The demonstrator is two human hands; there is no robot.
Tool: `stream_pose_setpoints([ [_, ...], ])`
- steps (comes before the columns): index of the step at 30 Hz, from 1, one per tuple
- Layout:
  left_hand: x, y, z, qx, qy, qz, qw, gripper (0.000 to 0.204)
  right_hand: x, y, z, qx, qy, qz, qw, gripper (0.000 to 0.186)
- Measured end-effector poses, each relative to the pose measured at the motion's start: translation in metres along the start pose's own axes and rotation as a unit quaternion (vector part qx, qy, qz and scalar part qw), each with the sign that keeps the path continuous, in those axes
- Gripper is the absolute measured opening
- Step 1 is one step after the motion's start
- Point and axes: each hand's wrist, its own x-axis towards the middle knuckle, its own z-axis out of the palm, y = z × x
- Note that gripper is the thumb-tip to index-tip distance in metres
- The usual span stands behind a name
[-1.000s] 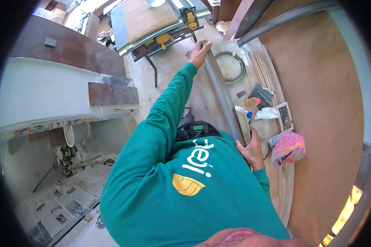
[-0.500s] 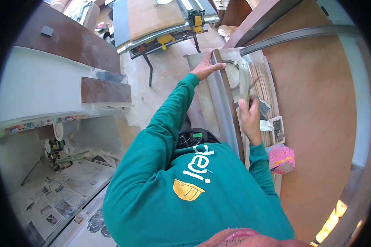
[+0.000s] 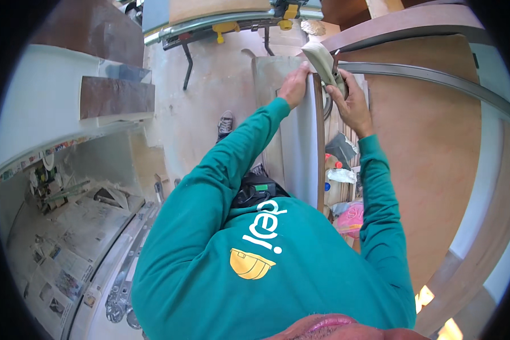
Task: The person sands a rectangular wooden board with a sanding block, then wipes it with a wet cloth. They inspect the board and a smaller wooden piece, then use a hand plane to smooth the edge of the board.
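A long board (image 3: pixel 299 147) with a pale face and a brown edge stands on its edge just in front of me. At its far end, my left hand (image 3: pixel 294 86) grips the top, fingers curled over it. My right hand (image 3: pixel 351 103) is wrapped around the near end of a hand plane (image 3: pixel 321 61), a long pale block with a brown piece sticking up. The plane is tilted above the board's far end, close to my left fingers. Its underside is hidden from me.
Right of the board lie wood strips, a crumpled white wad (image 3: pixel 342 174) and a pink bag (image 3: pixel 350 218). A large brown panel (image 3: pixel 422 153) stands at right, crossed by a grey metal strip (image 3: pixel 413 71). A work table (image 3: pixel 221 22) is ahead; newspapers (image 3: pixel 51 260) cover the lower left.
My right hand has raised the plane up and away from me, tilting it. The board now shows its pale face, and my left thumb has closed in. My view has shifted slightly.
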Motion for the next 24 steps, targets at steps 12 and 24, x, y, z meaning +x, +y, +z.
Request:
stream_pose_setpoints([
  [12, 0.012, -0.038, 0.003, 0.045, 0.083, 0.199, 0.975, 0.027, 0.067, -0.013, -0.002, -0.185, -0.173, -0.189, 0.949, 0.056],
  [24, 0.009, -0.038, 0.000, 0.046, 0.042, 0.228, 0.972, 0.026, 0.077, -0.019, -0.009, -0.240, -0.217, -0.225, 0.919, 0.056],
])
